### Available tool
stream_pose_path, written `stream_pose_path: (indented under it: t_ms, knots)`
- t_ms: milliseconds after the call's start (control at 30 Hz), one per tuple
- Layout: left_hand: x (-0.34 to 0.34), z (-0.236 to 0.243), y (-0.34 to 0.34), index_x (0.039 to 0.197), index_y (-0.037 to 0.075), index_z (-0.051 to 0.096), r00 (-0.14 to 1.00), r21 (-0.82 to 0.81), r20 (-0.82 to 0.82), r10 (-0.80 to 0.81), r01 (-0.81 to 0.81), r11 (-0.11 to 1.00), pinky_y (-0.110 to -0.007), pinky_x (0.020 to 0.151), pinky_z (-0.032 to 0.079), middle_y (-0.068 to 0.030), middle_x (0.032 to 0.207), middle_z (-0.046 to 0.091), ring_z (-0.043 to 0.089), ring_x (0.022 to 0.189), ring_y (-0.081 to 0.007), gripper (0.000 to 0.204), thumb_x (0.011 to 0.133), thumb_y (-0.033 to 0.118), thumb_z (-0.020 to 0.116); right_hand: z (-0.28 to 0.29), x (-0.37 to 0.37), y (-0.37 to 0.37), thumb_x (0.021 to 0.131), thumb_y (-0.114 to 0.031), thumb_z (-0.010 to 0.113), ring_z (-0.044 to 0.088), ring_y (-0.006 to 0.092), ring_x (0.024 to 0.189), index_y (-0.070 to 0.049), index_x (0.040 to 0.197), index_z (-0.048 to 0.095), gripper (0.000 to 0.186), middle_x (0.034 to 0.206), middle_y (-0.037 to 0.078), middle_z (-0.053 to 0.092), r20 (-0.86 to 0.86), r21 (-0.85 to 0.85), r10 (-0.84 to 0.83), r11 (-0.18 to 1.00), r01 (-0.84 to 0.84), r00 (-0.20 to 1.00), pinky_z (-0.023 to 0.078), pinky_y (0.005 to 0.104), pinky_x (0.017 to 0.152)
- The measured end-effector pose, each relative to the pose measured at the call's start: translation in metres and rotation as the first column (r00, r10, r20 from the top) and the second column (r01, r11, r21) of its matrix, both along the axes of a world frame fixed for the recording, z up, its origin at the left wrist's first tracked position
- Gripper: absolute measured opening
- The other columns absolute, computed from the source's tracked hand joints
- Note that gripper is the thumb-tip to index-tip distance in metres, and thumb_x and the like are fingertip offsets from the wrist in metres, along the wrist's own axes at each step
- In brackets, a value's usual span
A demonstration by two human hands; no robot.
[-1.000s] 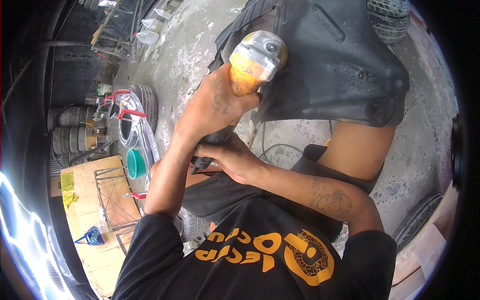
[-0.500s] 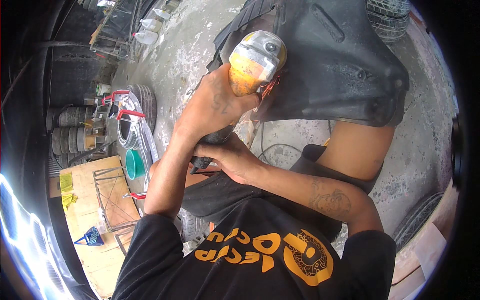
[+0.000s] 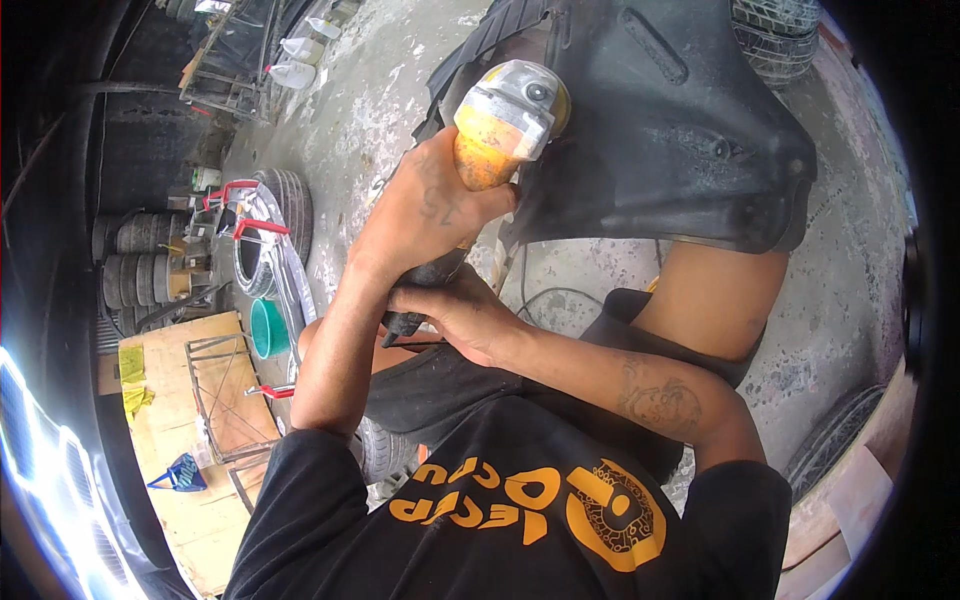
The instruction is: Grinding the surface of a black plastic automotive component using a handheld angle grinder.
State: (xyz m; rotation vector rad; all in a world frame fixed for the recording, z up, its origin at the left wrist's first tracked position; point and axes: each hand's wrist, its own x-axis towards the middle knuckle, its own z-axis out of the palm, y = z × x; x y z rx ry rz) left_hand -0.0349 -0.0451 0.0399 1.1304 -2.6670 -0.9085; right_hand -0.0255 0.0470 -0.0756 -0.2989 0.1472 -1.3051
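A yellow angle grinder [image 3: 490, 150] with a scuffed silver head is held in both my hands, its head pointing away from me. My left hand [image 3: 428, 205] is wrapped round the yellow body just behind the head. Closer to me, my right hand [image 3: 465, 318] grips the dark rear handle, where a cord comes out. The grinder's head lies over the left edge of a large black moulded panel [image 3: 670, 130], which rests by my bare right knee. The grinder's disc is hidden under its head, so I cannot tell whether it touches the panel.
To the left are a loose tire [image 3: 293, 215], a silver frame with red handles [image 3: 270, 228] and a green bucket [image 3: 268, 328]. A plywood board [image 3: 190, 400] lies lower left. White jugs [image 3: 292, 74] stand far off; a dark cable [image 3: 560, 293] runs along the floor.
Orange sparks beside the grinder's head have gone from sight. The grinder has shifted very slightly left, with both hands keeping their grip.
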Motion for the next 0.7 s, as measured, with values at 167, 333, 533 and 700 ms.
stream_pose_path:
  t_ms: [167,333,533,700]
  knots:
    - [0.0019,0.0031,-0.0001,0.105,-0.007,0.065,0.999,-0.018,0.009,0.031,-0.031,0.999,-0.039,0.063,0.055,-0.0166,0.072,0.07,0.07,0.062,-0.0264,0.042,0.076,0.022,0.075,0.0038,-0.0011,0.002,0.091,-0.016,0.077,0.067,0.0203,0.112,-0.011,0.135,0.051,0.051,0.118,0.005,0.066,-0.014,0.011,0.021,1.0,-0.02,1.0,0.059,0.0445,0.091]
    - [0.003,0.0019,0.0001,0.108,-0.006,0.066,0.998,-0.035,0.035,0.051,-0.05,0.998,-0.041,0.07,0.057,-0.0195,0.079,0.072,0.073,0.072,-0.0302,0.045,0.076,0.023,0.076,0.0054,-0.0041,0.0042,0.091,-0.017,0.078,0.065,0.0211,0.118,-0.011,0.143,0.042,0.063,0.127,0.007,0.062,0.003,0.031,0.046,0.998,-0.046,0.999,0.058,0.0453,0.095]
    - [0.0007,0.0013,-0.0002,0.112,-0.007,0.066,0.999,0.001,0.036,0.03,-0.03,1.0,-0.043,0.08,0.057,-0.0229,0.091,0.074,0.074,0.084,-0.0337,0.049,0.075,0.023,0.077,0.0032,-0.0025,0.0037,0.092,-0.017,0.079,0.063,0.022,0.124,-0.008,0.146,0.037,0.068,0.128,0.009,0.061,0.014,0.022,-0.015,1.0,0.015,1.0,0.057,0.0427,0.103]
    - [-0.0003,0.001,-0.0003,0.111,-0.007,0.066,0.999,0.03,0.033,0.021,-0.022,0.999,-0.042,0.081,0.057,-0.0225,0.091,0.074,0.074,0.084,-0.0332,0.048,0.075,0.022,0.077,0.002,-0.0025,0.003,0.092,-0.016,0.08,0.064,0.022,0.123,-0.008,0.147,0.036,0.07,0.13,0.009,0.06,0.034,0.014,-0.006,1.0,0.005,0.999,0.059,0.0421,0.101]
